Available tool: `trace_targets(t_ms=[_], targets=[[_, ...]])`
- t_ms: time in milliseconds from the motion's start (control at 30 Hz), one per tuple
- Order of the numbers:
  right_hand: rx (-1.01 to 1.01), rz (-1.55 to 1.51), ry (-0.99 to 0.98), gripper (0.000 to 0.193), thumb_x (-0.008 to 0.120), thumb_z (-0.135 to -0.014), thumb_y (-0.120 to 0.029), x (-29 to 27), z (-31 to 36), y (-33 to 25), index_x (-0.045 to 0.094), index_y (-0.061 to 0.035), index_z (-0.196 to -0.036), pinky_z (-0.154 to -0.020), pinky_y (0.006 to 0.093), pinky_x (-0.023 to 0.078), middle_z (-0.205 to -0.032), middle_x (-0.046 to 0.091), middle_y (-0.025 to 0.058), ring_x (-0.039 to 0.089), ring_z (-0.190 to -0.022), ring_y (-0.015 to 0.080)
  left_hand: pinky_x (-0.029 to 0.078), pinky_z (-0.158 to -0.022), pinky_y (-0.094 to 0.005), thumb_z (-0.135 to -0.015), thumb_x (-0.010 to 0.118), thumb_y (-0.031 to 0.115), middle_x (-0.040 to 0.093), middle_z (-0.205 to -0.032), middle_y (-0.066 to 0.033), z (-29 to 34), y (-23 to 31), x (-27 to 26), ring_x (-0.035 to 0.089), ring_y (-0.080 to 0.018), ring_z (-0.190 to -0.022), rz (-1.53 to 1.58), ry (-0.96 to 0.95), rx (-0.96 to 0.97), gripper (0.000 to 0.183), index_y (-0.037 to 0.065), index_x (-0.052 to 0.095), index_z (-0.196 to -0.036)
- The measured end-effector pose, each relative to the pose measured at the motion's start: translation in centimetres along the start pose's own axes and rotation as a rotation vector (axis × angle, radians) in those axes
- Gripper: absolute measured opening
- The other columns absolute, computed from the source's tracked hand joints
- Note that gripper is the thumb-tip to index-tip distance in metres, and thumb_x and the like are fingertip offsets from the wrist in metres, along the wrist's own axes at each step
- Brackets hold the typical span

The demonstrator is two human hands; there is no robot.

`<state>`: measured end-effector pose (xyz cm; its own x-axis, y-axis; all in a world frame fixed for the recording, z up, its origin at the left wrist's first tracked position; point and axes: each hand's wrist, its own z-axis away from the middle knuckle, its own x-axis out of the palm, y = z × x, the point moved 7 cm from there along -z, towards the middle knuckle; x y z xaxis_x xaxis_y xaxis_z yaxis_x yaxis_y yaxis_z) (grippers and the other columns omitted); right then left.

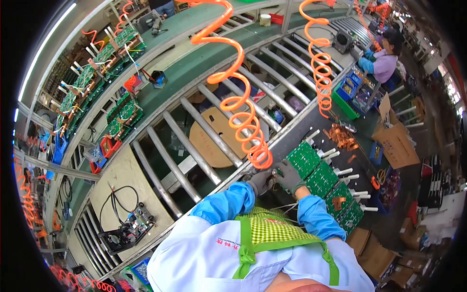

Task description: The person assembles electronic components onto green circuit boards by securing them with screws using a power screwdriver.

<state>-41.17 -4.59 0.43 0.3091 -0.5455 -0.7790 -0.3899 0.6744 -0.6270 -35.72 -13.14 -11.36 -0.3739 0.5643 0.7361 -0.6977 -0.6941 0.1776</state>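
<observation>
- On the far left, green circuit boards point(116, 114) ride a conveyor belt point(194, 63), well apart from the person's hands; a black wired unit point(127, 232) lies on a pale counter point(124, 175) lower left.
- The left hand point(260, 181), in a grey glove, sits just under the lower end of an orange coiled hose point(238, 104). Its grip looks closed around a tool at the hose end, but the tool itself is too small and too covered to name.
- The right hand point(288, 176), also gloved, rests on the near corner of the row of green boards point(323, 180) lying on the dark counter point(296, 134) in front of the person. Its grip looks narrow, fingers curled onto the board edge; whether it pinches anything cannot be told.
- To work here well, the right hand would likely do best holding the board flat and steady while the left brings the tool straight down, keeping the hose clear of the white posts point(340, 171) beside the boards.
- Copper-coloured parts point(342, 136) lie beyond the boards; a second orange coiled hose point(318, 68) hangs above.
- Far right, a co-worker point(382, 61) sits at the line; that person's hands are hard to make out.
- The point where tool meets board is hidden by the gloves.
</observation>
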Motion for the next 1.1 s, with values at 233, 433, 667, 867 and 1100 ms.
trace_targets(t_ms=[233,433,667,867,1100], targets=[[-0.051,0.018,0.066,0.019,0.056,-0.074,-0.013,0.4,0.3,0.0,0.062,-0.0057,-0.09,-0.088,0.0411,0.045,-0.113,0.05,0.0201,0.051,-0.104,0.0374,0.051,-0.058,-0.0224,-0.09,0.048,0.015,0.058,-0.073,-0.0046,-1.2,1.2,-1.1,0.058,-0.0129,-0.064,0.051,0.009,0.069,0.013,0.004,0.055,-0.09],[-0.043,-0.021,0.121,0.023,0.054,-0.073,-0.01,-0.5,0.3,-0.6,0.062,-0.0081,-0.095,-0.087,0.0407,0.045,-0.112,0.051,0.0181,0.051,-0.103,0.0367,0.046,-0.051,-0.0158,-0.094,0.046,0.022,0.055,-0.08,-0.0025,-2.3,1.3,-1.7,0.055,-0.0092,-0.067,0.048,-0.058,-0.063,0.016,0.009,0.053,-0.097],[-0.003,0.069,0.188,0.023,0.058,-0.072,-0.011,-0.2,1.8,-0.3,0.062,-0.0082,-0.095,-0.087,0.0393,0.045,-0.115,0.051,0.0143,0.053,-0.101,0.0346,0.046,-0.051,-0.016,-0.093,0.047,0.021,0.056,-0.08,-0.003,-0.6,1.1,-0.1,0.055,-0.0099,-0.068,-0.02,0.024,-0.034,0.015,0.008,0.055,-0.096],[0.061,-0.033,0.293,0.021,0.057,-0.076,-0.014,-4.5,5.9,-0.5,0.06,-0.0106,-0.097,-0.083,0.0407,0.046,-0.111,0.053,0.0142,0.055,-0.098,0.0329,0.048,-0.059,-0.0216,-0.091,0.049,0.015,0.058,-0.087,-0.0054,1.7,2.7,-1.7,0.057,-0.0153,-0.076,-0.373,-0.099,0.244,0.017,0.003,0.055,-0.101],[0.403,0.416,0.329,0.02,0.059,-0.077,-0.016,-15.0,18.6,10.2,0.059,-0.0105,-0.096,-0.073,0.0413,0.049,-0.097,0.056,0.0109,0.058,-0.086,0.0309,0.052,-0.064,-0.0243,-0.09,0.045,0.008,0.059,-0.096,-0.0114,7.8,-1.1,-1.6,0.059,-0.0163,-0.079,-0.194,0.024,0.036,0.028,-0.001,0.048,-0.117]])
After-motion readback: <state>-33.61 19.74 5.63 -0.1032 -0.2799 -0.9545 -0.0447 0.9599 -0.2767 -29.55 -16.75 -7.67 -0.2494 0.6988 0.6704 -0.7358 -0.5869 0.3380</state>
